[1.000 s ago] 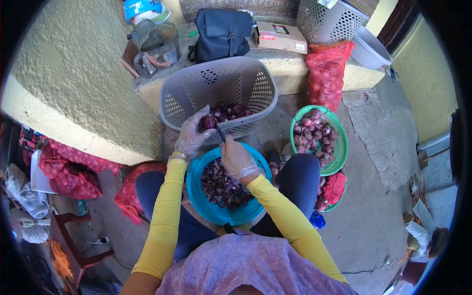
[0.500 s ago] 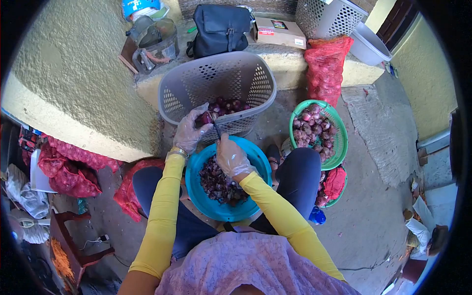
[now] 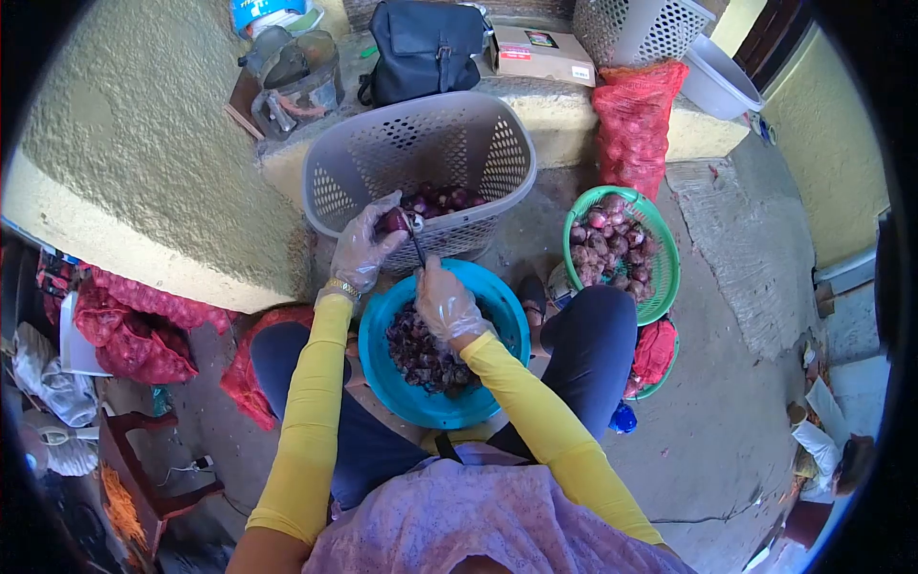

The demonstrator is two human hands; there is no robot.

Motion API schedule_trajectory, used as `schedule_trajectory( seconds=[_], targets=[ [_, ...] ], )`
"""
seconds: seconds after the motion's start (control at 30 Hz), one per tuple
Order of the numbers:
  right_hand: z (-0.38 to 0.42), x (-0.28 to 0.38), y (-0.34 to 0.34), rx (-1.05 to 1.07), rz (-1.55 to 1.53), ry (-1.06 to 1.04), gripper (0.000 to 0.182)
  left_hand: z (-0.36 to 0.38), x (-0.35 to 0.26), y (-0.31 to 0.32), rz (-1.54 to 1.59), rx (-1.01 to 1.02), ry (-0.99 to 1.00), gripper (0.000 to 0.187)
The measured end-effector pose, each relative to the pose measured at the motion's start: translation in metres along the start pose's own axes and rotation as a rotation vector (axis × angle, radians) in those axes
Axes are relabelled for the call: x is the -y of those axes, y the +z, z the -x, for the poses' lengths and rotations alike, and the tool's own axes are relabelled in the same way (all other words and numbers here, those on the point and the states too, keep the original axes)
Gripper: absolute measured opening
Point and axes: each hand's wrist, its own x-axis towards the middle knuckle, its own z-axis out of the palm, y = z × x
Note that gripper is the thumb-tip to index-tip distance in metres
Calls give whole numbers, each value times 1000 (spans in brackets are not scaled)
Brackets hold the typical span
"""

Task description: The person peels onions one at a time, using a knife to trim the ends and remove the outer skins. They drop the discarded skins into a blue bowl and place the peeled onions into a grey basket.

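Note:
Gloved in clear plastic, my left hand (image 3: 362, 247) grips a red onion (image 3: 394, 221) at the front rim of the grey laundry basket (image 3: 320, 227). My right hand (image 3: 446, 304), also gloved, is closed around a small knife (image 3: 419, 251), its dark blade pointing up at the onion's cut end. Directly below my hands is a blue basin (image 3: 377, 387) with onion skins (image 3: 421, 356) heaped in it. Several peeled onions (image 3: 442, 201) lie inside the grey basket. The knife's handle is hidden in my fingers.
To the right, a green basket (image 3: 671, 251) holds unpeeled onions (image 3: 612, 244). Behind it stands a red mesh sack (image 3: 633, 129) against the ledge. A black backpack (image 3: 427, 57) and a cardboard box (image 3: 545, 59) rest on the ledge. More red sacks (image 3: 143, 344) lie at left.
The knife and my right hand have shifted slightly from the onion's side, and the onion has turned so its pale cut end shows. The view has moved slightly.

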Motion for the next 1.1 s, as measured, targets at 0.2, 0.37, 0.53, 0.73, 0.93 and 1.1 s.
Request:
schedule_trajectory(
  seconds=[0.2, 0.37, 0.53, 0.73, 0.93, 1.1],
  targets=[
    [-6, -8, 7, -37, -33, -32, 26, -3, 11, 1, -53, -32, 79, 55],
    [-4, 4, -8, 60, -21, 51, 29, -2, -2, -1, -111, 7, 29, 55],
    [-3, -1, -6, 40, -35, 23, 29, -3, 9, -1, -249, 3, 206, 62],
    [4, -3, -12, 30, -63, -2, 30, -1, 18, -2, -51, -60, 124, 65],
    [10, 6, -14, 13, -28, 29, 29, 4, 24, -8, 183, 3, -40, 58],
    [8, -1, -7, 40, -40, 42, 28, 2, 13, -11, 147, -31, -35, 57]
  ],
)
